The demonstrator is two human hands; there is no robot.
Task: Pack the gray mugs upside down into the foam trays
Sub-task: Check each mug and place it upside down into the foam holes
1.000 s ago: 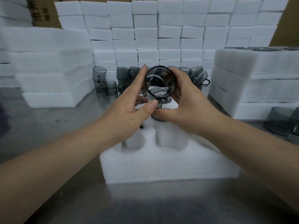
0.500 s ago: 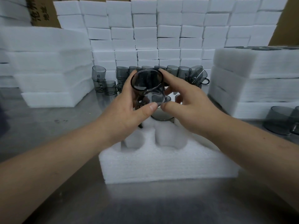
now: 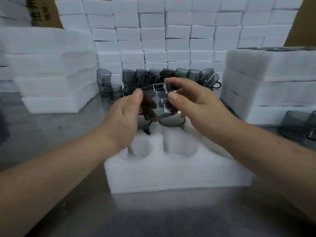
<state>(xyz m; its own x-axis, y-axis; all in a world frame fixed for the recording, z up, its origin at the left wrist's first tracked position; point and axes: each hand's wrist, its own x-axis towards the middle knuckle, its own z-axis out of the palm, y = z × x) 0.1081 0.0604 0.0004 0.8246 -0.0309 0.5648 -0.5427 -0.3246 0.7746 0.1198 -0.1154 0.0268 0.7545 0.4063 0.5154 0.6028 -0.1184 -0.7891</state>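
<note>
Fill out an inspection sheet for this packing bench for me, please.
Surface: steel table, faintly marked.
Job's things: gray mug held above the foam tray; two mugs seated in its far pockets; near pockets empty; loose mugs behind.
Clutter: more mugs at the right edge.
Hands: left hand and right hand both grip the held mug.
Cables: nothing seen.
Surroundings: foam stacks on both sides, foam-block wall, cardboard box.
</note>
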